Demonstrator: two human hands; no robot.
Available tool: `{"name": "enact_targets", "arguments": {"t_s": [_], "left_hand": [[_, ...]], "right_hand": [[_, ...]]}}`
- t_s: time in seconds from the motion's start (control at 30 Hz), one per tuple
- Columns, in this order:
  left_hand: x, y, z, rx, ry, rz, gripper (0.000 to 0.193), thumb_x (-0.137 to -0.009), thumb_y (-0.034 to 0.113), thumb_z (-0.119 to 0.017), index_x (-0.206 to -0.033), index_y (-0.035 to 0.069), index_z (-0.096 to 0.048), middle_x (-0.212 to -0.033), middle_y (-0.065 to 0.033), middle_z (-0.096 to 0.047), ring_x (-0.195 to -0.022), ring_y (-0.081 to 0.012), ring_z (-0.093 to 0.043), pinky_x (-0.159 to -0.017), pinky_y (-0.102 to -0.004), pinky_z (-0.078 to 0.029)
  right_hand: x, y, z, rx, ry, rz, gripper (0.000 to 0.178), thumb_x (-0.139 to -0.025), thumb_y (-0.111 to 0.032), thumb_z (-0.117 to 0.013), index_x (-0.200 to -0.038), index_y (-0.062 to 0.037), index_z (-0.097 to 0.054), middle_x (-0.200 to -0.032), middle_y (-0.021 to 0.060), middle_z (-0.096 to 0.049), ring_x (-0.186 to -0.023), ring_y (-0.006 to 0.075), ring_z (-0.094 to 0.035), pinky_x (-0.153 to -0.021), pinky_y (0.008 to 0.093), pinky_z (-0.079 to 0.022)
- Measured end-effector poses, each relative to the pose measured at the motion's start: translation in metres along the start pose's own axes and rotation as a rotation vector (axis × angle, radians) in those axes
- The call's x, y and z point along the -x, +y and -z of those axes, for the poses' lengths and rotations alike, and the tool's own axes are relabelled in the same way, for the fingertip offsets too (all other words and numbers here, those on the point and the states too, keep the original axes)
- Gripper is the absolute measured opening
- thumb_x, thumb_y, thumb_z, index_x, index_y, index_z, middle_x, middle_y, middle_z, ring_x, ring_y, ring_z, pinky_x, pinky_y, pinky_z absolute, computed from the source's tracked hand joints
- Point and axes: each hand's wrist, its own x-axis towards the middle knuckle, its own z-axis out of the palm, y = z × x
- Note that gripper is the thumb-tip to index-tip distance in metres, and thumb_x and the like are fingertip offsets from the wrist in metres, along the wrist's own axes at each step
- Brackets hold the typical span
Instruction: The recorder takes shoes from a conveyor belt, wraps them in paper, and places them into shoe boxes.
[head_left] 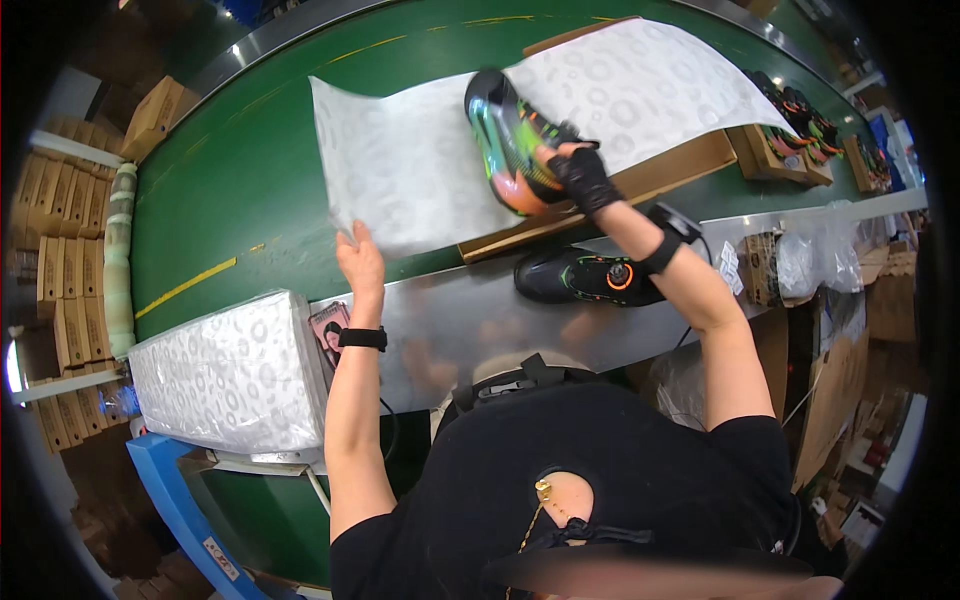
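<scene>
The right hand (580, 175), in a black fingerless glove, grips a black-and-green shoe (500, 140) near its ankle opening, over the patterned white paper (400, 165); motion blurs both, and whether the shoe touches the paper is hard to tell. The left hand (360, 262) pinches the paper's near left corner, its fingertips smeared. The paper hides most of an open cardboard box (680, 182) on the green tabletop (205, 215), leaving a long near edge bare. A second shoe (570, 277) lies on the metal ledge (430, 330), its end running under the right forearm. Farther right, the paper's corner partly covers more shoes (822, 130).
</scene>
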Motion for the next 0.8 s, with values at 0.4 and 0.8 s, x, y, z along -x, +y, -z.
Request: {"name": "enact_targets", "arguments": {"t_s": [0.4, 0.8], "left_hand": [[0.015, 0.071, -0.100, -0.205, -0.625, -0.446, 0.044, -0.083, 0.038, -0.051, -0.095, -0.005, -0.057, -0.089, -0.0235, -0.059, -0.081, -0.0358, -0.056, -0.070, -0.0434, -0.042], [0.002, 0.036, -0.136, -1.368, -1.049, -0.555, 0.056, -0.073, 0.046, -0.058, -0.113, 0.008, -0.053, -0.113, -0.0157, -0.052, -0.114, -0.0291, -0.040, -0.095, -0.0577, -0.017]], "right_hand": [[0.049, -0.024, -0.061, 0.344, -0.668, 0.307, 0.025, -0.078, -0.018, -0.057, -0.095, 0.0011, -0.055, -0.082, 0.0134, -0.058, -0.076, 0.0288, -0.056, -0.076, 0.0362, -0.045], [0.189, 0.010, 0.088, 0.449, 0.054, -0.070, 0.059, -0.068, -0.019, -0.069, -0.117, -0.0005, -0.042, -0.083, 0.0159, -0.054, -0.074, 0.0280, -0.056, -0.064, 0.0335, -0.047]]}}
